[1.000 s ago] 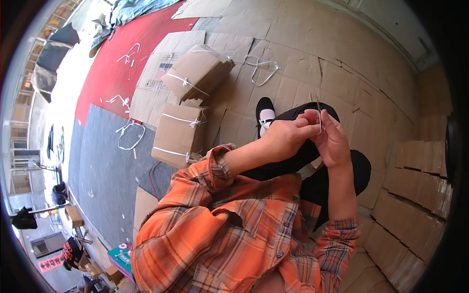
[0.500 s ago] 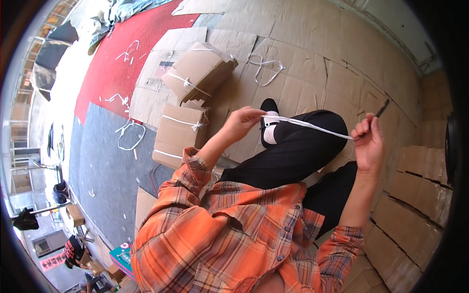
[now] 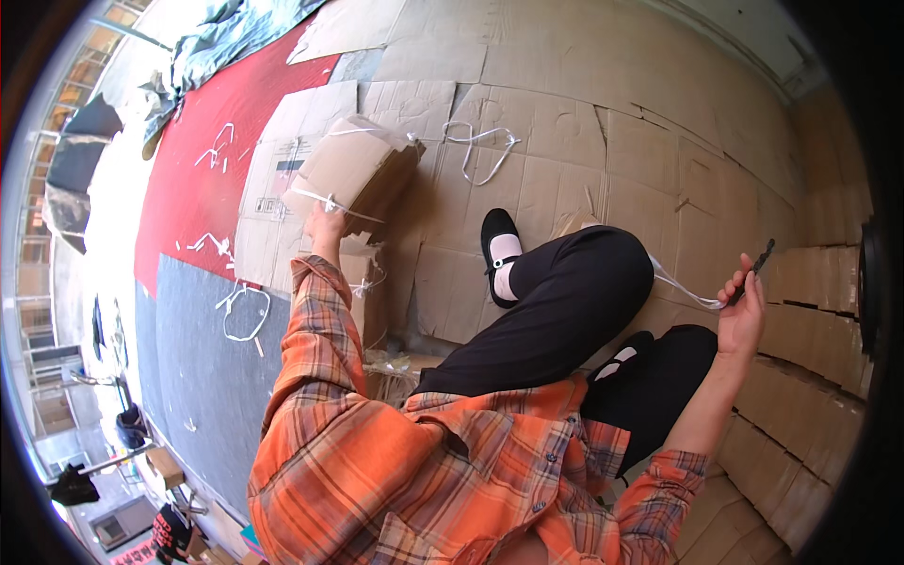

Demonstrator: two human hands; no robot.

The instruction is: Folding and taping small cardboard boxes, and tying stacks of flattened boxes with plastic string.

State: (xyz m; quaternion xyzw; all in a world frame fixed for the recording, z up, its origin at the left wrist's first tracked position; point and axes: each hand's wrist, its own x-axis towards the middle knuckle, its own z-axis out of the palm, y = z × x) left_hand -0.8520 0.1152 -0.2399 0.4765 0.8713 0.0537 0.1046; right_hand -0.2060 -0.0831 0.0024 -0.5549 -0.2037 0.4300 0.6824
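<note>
My left hand [image 3: 327, 229] reaches out to a bundle of flattened cardboard [image 3: 350, 168] on the left. Its fingers are closed at the knot of the white string [image 3: 328, 201] tied around that bundle. Off to the right, my right hand [image 3: 742, 315] is raised and wrapped around a slim black tool [image 3: 764, 259], whose kind I cannot make out. A white cord [image 3: 680, 287] runs from this hand down behind my bent knee. Next to my left forearm stands a second tied cardboard bundle [image 3: 369, 282], partly hidden by the sleeve.
Flattened cardboard sheets [image 3: 527, 56] cover the floor. Loose loops of white cord [image 3: 485, 155] lie on them, and another loop [image 3: 247, 315] is on the grey mat [image 3: 193, 348]. A red mat [image 3: 202, 141] is beyond. Cardboard stacks [image 3: 800, 367] line the right; a person [image 3: 169, 532] is at the lower left.
My left hand has let go of the stretched white cord and moved left to the bundle's knot. The cord now hangs slack from my right hand, which has shifted slightly right and down.
</note>
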